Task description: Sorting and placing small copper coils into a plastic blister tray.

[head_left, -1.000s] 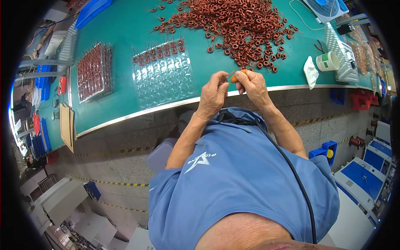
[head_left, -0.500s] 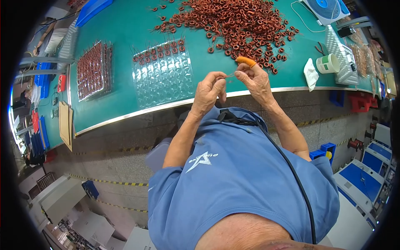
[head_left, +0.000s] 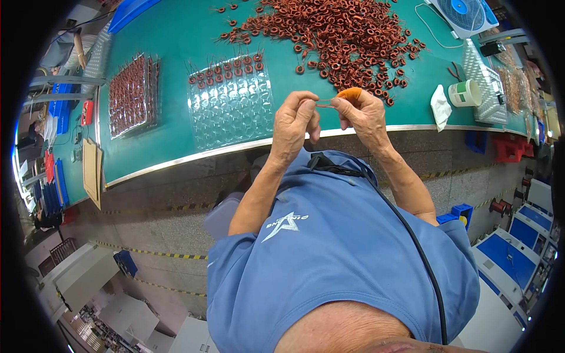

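Observation:
Just past the table's near edge, my left hand is closed in a pinch, its fingertips on thin reddish wires. My right hand, with an orange finger cot on its index finger, pinches the other end of these wires. They stretch across the small gap between both hands; any coil at their end is hidden by the fingers. Beyond the right hand lies a big pile of red-brown ring coils with wire leads. Left of my hands, a clear blister tray holds ring coils in its far rows.
Filled trays of coils are stacked at the left on the green table. At the right are a white cloth, a white tub, pliers, stacked empty trays and a blue-white fan.
My right index finger has bent down from its raised position toward the thumb. The hands are slightly farther apart, and the wires show more clearly between them.

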{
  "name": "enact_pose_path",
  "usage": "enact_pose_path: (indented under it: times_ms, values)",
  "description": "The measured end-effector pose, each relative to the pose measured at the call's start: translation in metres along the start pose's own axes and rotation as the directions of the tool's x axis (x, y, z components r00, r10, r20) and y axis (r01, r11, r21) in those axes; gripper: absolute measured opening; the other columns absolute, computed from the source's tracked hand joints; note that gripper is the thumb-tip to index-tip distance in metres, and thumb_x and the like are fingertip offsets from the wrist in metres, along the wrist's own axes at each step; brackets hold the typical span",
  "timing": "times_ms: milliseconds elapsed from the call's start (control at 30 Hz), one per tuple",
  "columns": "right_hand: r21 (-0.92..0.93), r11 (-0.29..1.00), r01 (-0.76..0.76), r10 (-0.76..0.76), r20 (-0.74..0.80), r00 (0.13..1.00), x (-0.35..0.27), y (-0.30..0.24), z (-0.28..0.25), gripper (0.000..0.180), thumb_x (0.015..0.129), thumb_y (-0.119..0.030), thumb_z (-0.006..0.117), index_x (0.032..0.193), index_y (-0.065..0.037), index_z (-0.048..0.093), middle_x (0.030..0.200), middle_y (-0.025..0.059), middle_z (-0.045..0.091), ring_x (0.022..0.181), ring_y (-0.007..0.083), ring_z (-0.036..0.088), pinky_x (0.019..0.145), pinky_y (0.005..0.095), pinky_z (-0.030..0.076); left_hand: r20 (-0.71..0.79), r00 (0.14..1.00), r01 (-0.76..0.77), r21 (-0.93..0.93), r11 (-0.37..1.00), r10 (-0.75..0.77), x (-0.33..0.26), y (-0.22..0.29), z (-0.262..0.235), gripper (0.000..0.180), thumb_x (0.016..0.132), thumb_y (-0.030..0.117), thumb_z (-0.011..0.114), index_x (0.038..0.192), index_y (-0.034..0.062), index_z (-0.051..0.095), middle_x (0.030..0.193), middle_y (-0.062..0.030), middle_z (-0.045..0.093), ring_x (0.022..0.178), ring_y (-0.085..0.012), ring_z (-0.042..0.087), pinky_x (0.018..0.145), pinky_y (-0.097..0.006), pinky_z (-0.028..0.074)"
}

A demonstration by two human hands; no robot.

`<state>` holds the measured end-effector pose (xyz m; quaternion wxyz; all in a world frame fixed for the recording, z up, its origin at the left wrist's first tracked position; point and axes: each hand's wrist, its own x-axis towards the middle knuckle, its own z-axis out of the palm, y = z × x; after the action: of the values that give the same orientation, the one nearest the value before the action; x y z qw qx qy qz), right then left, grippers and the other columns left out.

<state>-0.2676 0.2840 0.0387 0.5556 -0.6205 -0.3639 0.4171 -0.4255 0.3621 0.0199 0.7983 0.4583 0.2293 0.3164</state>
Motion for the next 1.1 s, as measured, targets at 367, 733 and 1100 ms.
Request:
enact_pose_path:
  times_ms: [367, 733, 1100]
  values:
    - [-0.071, 0.994, 0.086, -0.091, -0.067, 0.994, 0.004, -0.014, 0.005, 0.018, 0.088, -0.017, 0.069, 0.09, 0.0, 0.065, 0.067, 0.0008, 0.062, 0.055, 0.0055, 0.056, 0.048, 0.0193, 0.042, -0.084, 0.991, 0.089, -0.205, 0.975, -0.108, -0.003, 0.007, 0.014, 0.023, 0.099, 0.027, 0.05, 0.105, 0.0056, 0.053, 0.063, -0.0028, 0.048, 0.043, -0.0119, 0.048, 0.036, -0.024, 0.037]
    - [-0.013, 0.999, 0.052, -0.053, -0.098, 0.994, -0.002, -0.001, -0.004, 0.029, 0.091, -0.027, 0.066, 0.1, 0.001, 0.064, 0.079, 0.0047, 0.066, 0.064, 0.0083, 0.061, 0.052, 0.0182, 0.043, -0.111, 0.994, -0.016, -0.065, 0.998, 0.009, 0.007, -0.002, 0.007, 0.02, 0.1, 0.025, 0.048, 0.11, 0.007, 0.047, 0.067, -0.0058, 0.056, 0.048, -0.0112, 0.051, 0.038, -0.023, 0.039]
    - [0.25, 0.941, -0.227, 0.199, 0.133, 0.971, 0.003, -0.011, -0.001, 0.023, 0.09, -0.025, 0.065, 0.083, -0.003, 0.064, 0.066, 0.0017, 0.06, 0.052, 0.0076, 0.054, 0.049, 0.0199, 0.043, 0.324, 0.945, -0.264, 0.673, 0.691, 0.045, 0.013, 0.028, -0.012, 0.022, 0.096, 0.018, 0.055, 0.11, 0.0023, 0.051, 0.072, -0.0053, 0.054, 0.063, -0.0138, 0.052, 0.059, -0.029, 0.045]
